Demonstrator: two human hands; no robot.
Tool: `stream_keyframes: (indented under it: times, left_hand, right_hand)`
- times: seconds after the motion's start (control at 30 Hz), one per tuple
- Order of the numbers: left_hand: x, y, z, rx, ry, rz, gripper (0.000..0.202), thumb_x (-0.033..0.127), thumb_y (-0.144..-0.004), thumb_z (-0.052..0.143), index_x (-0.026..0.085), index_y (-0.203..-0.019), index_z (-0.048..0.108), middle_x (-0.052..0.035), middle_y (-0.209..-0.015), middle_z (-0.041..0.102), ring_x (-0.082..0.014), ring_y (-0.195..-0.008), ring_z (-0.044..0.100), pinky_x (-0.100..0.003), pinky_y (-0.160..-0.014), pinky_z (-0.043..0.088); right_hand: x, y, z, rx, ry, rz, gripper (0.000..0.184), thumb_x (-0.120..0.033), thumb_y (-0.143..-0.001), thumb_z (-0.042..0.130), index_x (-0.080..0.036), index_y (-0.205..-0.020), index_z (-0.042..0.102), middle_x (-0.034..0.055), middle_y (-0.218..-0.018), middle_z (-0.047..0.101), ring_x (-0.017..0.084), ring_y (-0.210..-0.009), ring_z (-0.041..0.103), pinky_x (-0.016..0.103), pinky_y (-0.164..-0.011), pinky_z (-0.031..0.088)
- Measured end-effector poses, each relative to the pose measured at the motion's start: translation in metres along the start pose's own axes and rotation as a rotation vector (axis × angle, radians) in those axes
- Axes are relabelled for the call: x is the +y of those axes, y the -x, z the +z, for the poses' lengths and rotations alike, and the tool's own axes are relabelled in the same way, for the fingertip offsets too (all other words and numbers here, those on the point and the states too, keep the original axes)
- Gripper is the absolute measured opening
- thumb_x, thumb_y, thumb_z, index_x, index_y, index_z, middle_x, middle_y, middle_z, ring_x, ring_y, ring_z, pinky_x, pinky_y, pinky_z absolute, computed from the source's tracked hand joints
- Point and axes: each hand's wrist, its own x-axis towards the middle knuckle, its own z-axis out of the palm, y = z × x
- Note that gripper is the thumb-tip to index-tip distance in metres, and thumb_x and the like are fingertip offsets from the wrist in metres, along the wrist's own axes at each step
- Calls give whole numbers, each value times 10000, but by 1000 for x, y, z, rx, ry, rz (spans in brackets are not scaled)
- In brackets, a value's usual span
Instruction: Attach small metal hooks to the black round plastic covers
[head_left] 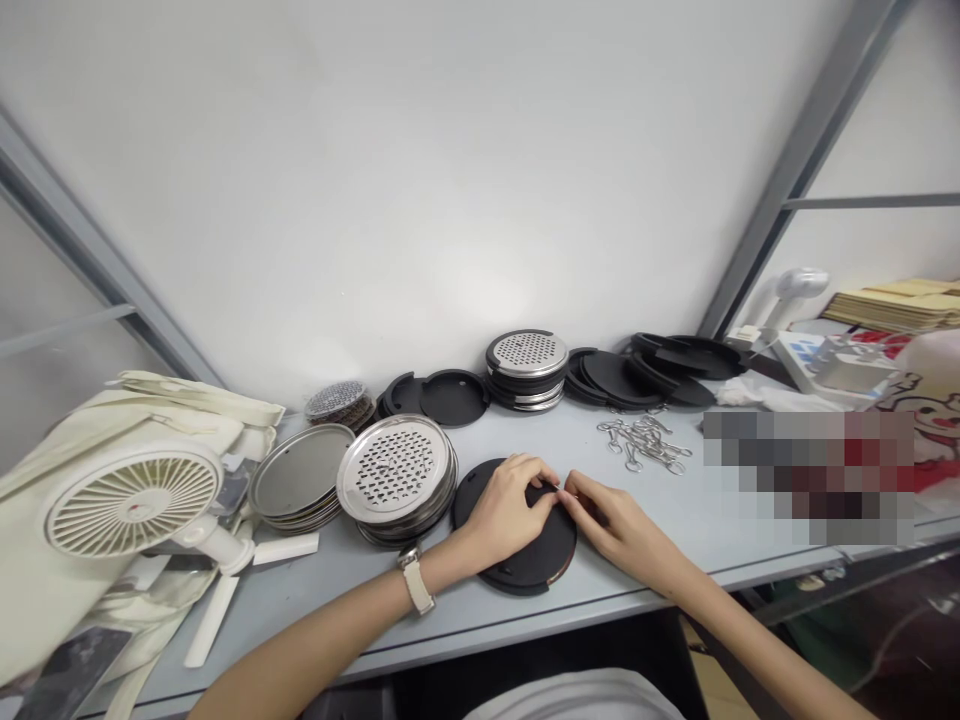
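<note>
A round black disc lies on the table right in front of me, with a thin coppery edge showing at its lower right. My left hand, a pale-strapped watch on its wrist, rests over the disc with fingers curled and pinched. From the right, my right hand meets it, thumb and fingers pressed together at the disc's upper right edge. Whatever small thing is between the fingertips is too hidden to name. Left of the disc stands a stack of round metal grater plates. Beyond my right hand lies a pile of small wire hooks.
Plain metal discs are stacked at left, near a white fan and a cream bag. Along the wall stand another grater stack, black rimmed discs and more black discs. A blurred patch covers the right side.
</note>
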Motion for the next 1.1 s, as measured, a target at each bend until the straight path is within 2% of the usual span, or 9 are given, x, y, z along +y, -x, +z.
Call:
stream_keyframes:
  times: [0.37,0.57,0.87,1.1]
  left_hand:
    - [0,-1,1,-1,-11,18,170,82,-803,613,187,-935,622,-18,-922,653,-178,-906,592,-306,-872,434]
    - [1,0,-1,-5,-1,21,223,75,-790,626,199,-975,617,-4,-921,663,-169,-903,607,-310,-890,413]
    - [1,-2,-4,-85,61,33,238,88,-777,635,198,-988,618,-14,-945,678,-176,-902,619,-312,-886,430]
    - [0,-2,-3,-91,72,49,213,95,-776,634,191,-966,622,-15,-910,669,-166,-869,612,-289,-844,453]
  right_hand:
    - [-1,1,-1,-26,6,-44,246,-293,-1002,335,-212,-805,458,-16,-678,518,141,-583,485,245,-577,380]
    - [-2,1,-1,11,13,-55,243,-286,-991,356,-212,-785,462,-8,-675,544,140,-571,493,241,-557,379]
    - [1,5,1,33,24,-29,280,-303,-980,365,-221,-712,387,-44,-587,435,123,-516,398,233,-510,330]
    - [0,6,1,67,29,-44,272,-297,-969,385,-217,-712,423,-35,-589,472,122,-513,424,230,-503,338]
